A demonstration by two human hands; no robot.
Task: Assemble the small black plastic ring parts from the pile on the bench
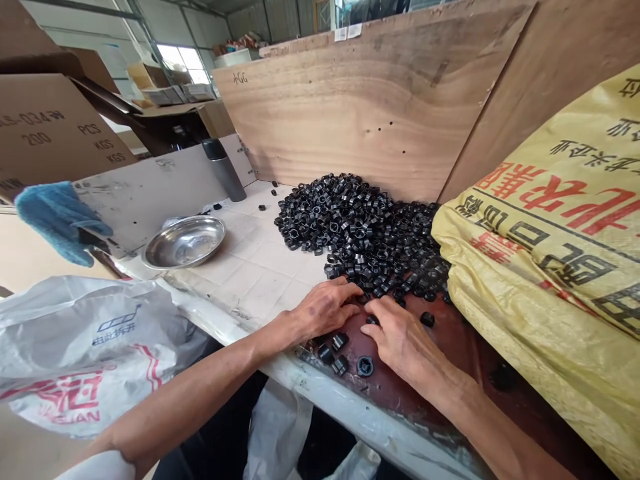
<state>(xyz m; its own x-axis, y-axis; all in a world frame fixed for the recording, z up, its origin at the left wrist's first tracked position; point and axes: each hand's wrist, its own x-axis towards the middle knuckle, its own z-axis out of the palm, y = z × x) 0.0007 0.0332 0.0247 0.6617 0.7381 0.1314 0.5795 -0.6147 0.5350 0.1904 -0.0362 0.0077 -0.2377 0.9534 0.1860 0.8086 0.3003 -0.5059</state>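
Small black plastic rings (345, 213) lie heaped on the work table. At the near edge of this heap is my left hand (320, 308), its fingers stretched toward the rings and its thumb apart from them. I see nothing held in it. Close by on the right, my right hand (405, 337) has its thumb and forefinger around a black plastic piece (373, 320), partly hidden by the fingers. Several loose black pieces, among them a round one with an open centre (365, 365), lie on the dark red surface (395, 387) between my forearms.
A steel bowl (185, 241) and a dark grey flask (225, 170) stand on the left. Wooden boards (370, 107) wall the back. A yellow woven sack (540, 267) bulges over the right side. A white plastic bag (90, 347) and a blue glove (60, 217) are at far left.
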